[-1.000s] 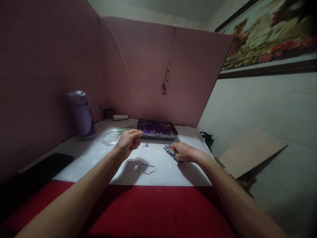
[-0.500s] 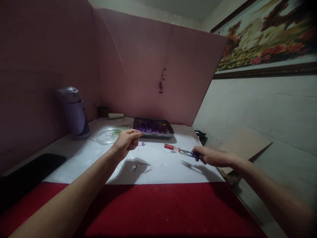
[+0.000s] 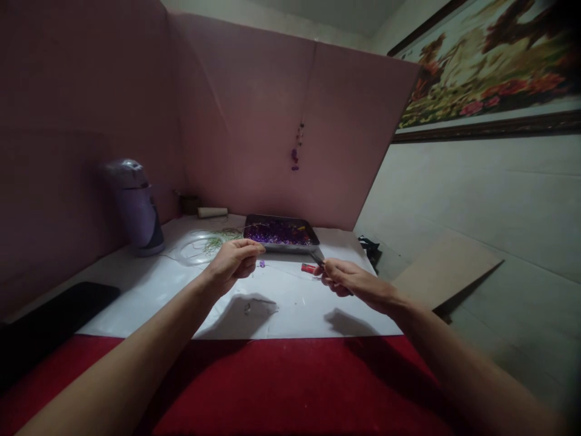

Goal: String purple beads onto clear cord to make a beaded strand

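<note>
My left hand (image 3: 236, 259) is raised over the white sheet with thumb and fingers pinched together. Whatever lies in that pinch is too fine to make out. My right hand (image 3: 341, 275) grips a small pair of dark snips (image 3: 316, 259), their tips pointing up and to the left. Below and between the hands, a purple bead (image 3: 262, 264) rests by a thin thread (image 3: 285, 272) on the sheet. A red lighter (image 3: 307, 267) lies just left of my right fingers, which partly hide it. Behind the hands is a dark tray (image 3: 290, 247) of purple beads (image 3: 272, 231).
A round clear dish (image 3: 184, 257) with green strands stands left of the tray. A purple flask (image 3: 140, 215) is farther left, near a black flat object (image 3: 63, 312). A bead string (image 3: 296, 151) hangs on the pink panel. Red cloth (image 3: 272, 381) covers the front edge.
My right hand has moved left with the snips, closer to my left hand, and the snips have turned upward. The lighter is now partly covered. My left hand has barely shifted.
</note>
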A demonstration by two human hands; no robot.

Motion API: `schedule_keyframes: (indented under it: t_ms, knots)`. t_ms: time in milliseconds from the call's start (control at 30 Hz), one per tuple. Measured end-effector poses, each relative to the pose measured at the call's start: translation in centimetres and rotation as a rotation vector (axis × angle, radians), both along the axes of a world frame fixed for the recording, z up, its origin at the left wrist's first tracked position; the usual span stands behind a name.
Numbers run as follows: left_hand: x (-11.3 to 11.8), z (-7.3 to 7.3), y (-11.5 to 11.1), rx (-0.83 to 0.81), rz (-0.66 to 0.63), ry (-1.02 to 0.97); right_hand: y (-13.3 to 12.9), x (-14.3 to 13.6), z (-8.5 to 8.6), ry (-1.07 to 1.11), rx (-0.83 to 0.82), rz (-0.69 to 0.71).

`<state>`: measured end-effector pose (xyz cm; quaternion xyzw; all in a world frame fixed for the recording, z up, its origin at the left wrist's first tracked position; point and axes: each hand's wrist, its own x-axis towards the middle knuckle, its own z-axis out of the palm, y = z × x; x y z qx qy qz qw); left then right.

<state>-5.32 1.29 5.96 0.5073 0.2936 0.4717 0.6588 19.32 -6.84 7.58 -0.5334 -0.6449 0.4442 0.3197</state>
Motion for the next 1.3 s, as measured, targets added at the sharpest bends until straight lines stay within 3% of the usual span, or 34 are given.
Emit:
schedule_keyframes:
  t_ms: [100, 267, 367, 500, 600, 667, 833, 933, 1067, 1167, 1300]
  knots:
    - [-0.1, 0.2, 0.0, 0.002, -0.001, -0.017, 1.2, -0.7, 0.0, 0.013, 0.058, -0.058]
    - [-0.7, 0.7, 0.2, 0.013, 0.042, -0.088, 2.8, -1.0, 0.4, 0.031, 0.160, -0.041]
    - [-1.2, 1.0, 0.6, 0.046, 0.114, -0.142, 3.9, -1.0, -0.3, -0.200, 0.224, -0.129]
    - [-1.4, 1.0, 0.9, 0.062, 0.147, -0.160, 5.9, -1.4, -2.7, -0.567, 0.230, -0.252]
    - [-1.3, 1.0, 0.9, 0.054, 0.164, -0.148, 7.1, -1.9, -3.9, -0.600, 0.238, -0.307]
    - [-1.2, 1.0, 0.8, 0.059, 0.176, -0.138, 7.5, -1.9, -3.8, -0.550, 0.229, -0.316]
    - [-1.4, 0.7, 1.1, 0.068, 0.166, -0.141, 7.0, -0.5, -1.2, -0.359, 0.213, -0.307]
    - [-1.4, 0.8, 1.1, 0.065, 0.167, -0.140, 6.4, 0.4, 0.2, -0.112, 0.173, -0.315]
    - [-1.3, 1.0, 0.9, 0.054, 0.170, -0.134, 5.6, 1.2, 1.0, 0.028, 0.122, -0.325]
    - [-1.3, 1.0, 0.9, 0.047, 0.171, -0.128, 4.9, 1.3, 0.5, -0.050, 0.095, -0.294]
    - [-1.3, 0.7, 1.0, 0.045, 0.161, -0.122, 3.7, 0.8, -1.3, -0.477, 0.112, -0.319]
